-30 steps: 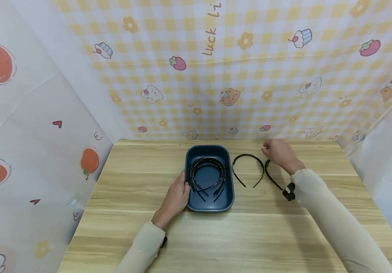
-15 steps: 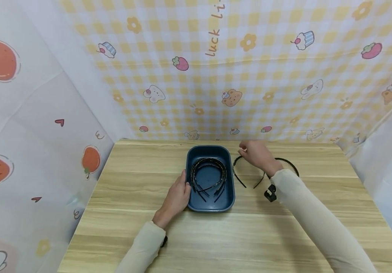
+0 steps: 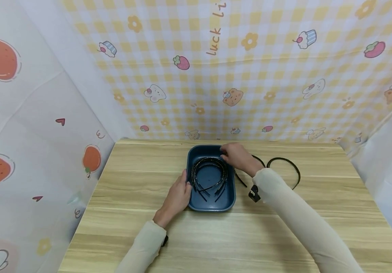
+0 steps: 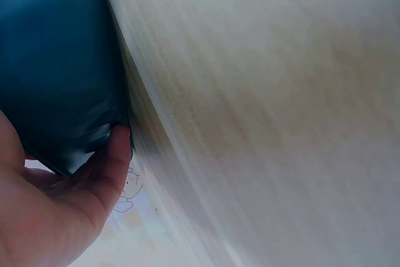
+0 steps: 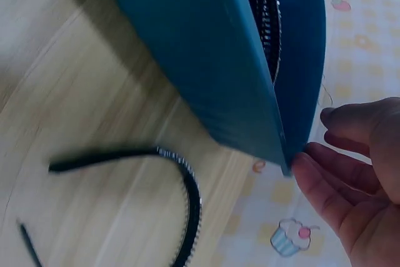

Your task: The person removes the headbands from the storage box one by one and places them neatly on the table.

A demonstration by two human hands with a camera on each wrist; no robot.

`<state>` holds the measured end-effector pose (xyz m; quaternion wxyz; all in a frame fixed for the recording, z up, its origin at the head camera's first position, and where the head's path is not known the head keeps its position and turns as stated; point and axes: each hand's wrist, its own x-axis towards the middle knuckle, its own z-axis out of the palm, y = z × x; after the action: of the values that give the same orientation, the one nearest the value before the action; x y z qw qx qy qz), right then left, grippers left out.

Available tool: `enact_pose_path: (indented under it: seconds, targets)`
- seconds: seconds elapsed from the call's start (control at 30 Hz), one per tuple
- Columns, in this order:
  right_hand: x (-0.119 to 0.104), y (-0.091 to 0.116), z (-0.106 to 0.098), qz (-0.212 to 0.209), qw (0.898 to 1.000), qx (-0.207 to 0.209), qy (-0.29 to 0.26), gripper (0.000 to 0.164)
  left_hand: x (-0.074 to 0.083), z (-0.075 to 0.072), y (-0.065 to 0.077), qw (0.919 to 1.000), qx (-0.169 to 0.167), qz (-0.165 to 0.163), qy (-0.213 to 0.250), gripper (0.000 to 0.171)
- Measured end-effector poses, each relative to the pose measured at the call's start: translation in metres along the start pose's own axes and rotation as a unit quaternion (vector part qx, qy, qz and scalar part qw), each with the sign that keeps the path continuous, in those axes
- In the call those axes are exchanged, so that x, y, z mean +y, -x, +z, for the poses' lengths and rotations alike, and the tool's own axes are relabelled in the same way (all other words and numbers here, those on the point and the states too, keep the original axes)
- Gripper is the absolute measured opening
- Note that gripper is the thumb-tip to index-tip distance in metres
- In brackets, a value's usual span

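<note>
A dark blue plastic tray (image 3: pixel 211 206) stands on the table with several black headbands (image 3: pixel 225 172) lying in it. My left hand (image 3: pixel 175 195) holds its left wall; the left wrist view shows fingertips (image 4: pixel 119 142) against the blue side. At the tray's far right corner is my right hand (image 3: pixel 238 156), with a fingertip (image 5: pixel 301 164) touching or very near the rim and no headband between thumb and fingers. Right of the tray, one black headband (image 3: pixel 240 179) is partly hidden under my right hand and wrist. Beside it lies another toothed headband (image 3: pixel 291 163), partly covered by my sleeve.
The wood-grain table (image 3: pixel 141 163) ends at a yellow checked backdrop (image 3: pixel 196 113). A white printed sheet (image 3: pixel 39 159) rises on the left. Black camera mounts (image 3: pixel 254 193) sit on both wrists.
My right hand has moved left, from above the far right headband, across the nearer one, to the tray's corner. My left hand stays at the tray; the headbands have not moved.
</note>
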<state>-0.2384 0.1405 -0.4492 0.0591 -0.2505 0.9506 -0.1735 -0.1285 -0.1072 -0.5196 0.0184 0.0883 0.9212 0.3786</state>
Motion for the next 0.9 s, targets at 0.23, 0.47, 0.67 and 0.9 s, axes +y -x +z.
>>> enact_pose_path:
  seconds: [0.23, 0.47, 0.67, 0.9]
  targets:
    - [-0.013, -0.012, 0.012, 0.003, 0.998, -0.055, 0.029, 0.028, -0.002, 0.002, 0.000, 1.0000, -0.001, -0.001, 0.009, 0.055]
    - [-0.022, -0.016, 0.018, 0.047, 0.994, -0.098, 0.030, 0.028, 0.001, 0.002, -0.001, 0.9999, -0.002, 0.005, 0.009, 0.055]
    - [-0.023, -0.021, 0.025, 0.057, 0.992, -0.109, 0.038, 0.014, 0.002, 0.001, 0.000, 1.0000, 0.001, 0.007, 0.006, 0.055]
    - [-0.024, -0.025, 0.028, 0.057, 0.992, -0.100, 0.045, 0.014, -0.001, 0.000, 0.000, 0.9999, 0.004, 0.013, 0.003, 0.056]
